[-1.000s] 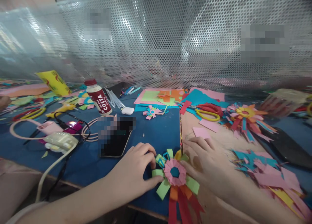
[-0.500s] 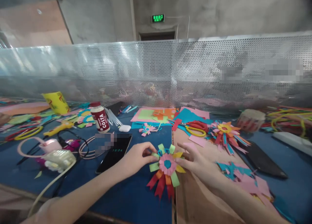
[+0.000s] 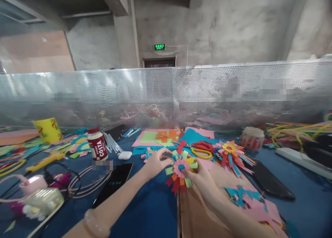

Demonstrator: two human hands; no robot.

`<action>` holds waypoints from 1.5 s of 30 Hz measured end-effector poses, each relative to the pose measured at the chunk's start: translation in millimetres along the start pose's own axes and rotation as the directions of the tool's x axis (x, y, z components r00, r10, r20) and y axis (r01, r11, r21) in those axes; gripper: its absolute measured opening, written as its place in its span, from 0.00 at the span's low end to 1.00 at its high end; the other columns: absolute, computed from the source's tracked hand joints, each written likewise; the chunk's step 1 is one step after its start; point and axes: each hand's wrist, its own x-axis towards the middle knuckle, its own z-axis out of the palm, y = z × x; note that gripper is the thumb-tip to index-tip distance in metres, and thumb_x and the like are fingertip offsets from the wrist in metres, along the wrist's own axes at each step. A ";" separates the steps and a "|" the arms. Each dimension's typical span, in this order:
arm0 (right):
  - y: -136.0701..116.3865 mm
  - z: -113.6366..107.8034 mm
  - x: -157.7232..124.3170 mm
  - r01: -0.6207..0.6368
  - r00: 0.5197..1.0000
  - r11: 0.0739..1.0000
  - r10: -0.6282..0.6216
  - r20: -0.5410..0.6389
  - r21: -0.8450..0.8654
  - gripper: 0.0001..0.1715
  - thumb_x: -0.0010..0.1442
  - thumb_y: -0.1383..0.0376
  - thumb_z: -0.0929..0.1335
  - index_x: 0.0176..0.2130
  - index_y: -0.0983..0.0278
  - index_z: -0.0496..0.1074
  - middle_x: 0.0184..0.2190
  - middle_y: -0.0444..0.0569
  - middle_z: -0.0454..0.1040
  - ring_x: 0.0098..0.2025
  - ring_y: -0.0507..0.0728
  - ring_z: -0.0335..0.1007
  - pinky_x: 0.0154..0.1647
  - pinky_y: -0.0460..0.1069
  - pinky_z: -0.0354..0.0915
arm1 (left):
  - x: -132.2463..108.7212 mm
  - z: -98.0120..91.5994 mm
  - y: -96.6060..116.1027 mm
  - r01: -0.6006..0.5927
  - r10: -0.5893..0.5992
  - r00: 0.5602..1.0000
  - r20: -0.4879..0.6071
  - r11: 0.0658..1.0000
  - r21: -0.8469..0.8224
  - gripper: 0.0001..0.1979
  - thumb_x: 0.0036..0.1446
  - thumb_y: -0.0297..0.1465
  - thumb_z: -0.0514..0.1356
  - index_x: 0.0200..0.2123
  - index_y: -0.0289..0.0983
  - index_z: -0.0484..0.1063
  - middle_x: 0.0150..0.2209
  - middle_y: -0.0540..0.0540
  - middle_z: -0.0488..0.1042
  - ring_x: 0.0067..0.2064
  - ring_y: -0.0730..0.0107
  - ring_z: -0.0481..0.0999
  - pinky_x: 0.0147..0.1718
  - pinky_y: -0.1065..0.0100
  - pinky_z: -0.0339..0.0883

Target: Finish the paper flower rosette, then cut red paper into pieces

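Paper flower [image 3: 177, 171], pinched by my left hand [image 3: 157, 164] and right hand [image 3: 201, 176], looks light, easily creased; I'd hold its centre [image 3: 180, 167].

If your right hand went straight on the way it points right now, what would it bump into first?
The paper flower: the right hand is touching it. Past that, probably the left hand, though depth is hard to judge.
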 end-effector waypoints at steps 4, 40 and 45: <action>5.5 0.4 -3.1 0.014 1.000 1.000 -0.014 -0.006 0.003 0.31 0.43 0.59 0.73 0.45 0.65 0.62 0.39 0.52 0.74 0.41 0.62 0.71 0.40 0.55 0.68 | -6.8 1.6 -6.5 -0.066 0.066 0.997 -0.035 0.998 -0.003 0.06 0.51 0.31 0.56 0.34 0.36 0.67 0.40 0.44 0.72 0.44 0.64 0.71 0.44 0.64 0.65; -6.3 11.7 -29.6 -0.012 0.994 0.999 0.015 -0.105 0.029 0.40 0.42 0.55 0.74 0.52 0.62 0.60 0.37 0.49 0.76 0.38 0.58 0.74 0.37 0.49 0.71 | -34.3 12.5 3.8 -0.439 0.483 0.828 -0.286 0.875 0.205 0.06 0.51 0.25 0.59 0.33 0.39 0.67 0.43 0.46 0.66 0.48 0.66 0.67 0.48 0.60 0.61; -7.8 10.2 -31.3 -0.047 0.995 0.999 0.047 -0.092 0.011 0.46 0.43 0.56 0.73 0.57 0.61 0.55 0.38 0.49 0.76 0.39 0.58 0.74 0.37 0.50 0.71 | -32.7 12.1 3.0 -0.444 0.491 0.819 -0.298 0.870 0.214 0.05 0.51 0.25 0.59 0.31 0.40 0.68 0.42 0.48 0.67 0.46 0.68 0.68 0.50 0.60 0.60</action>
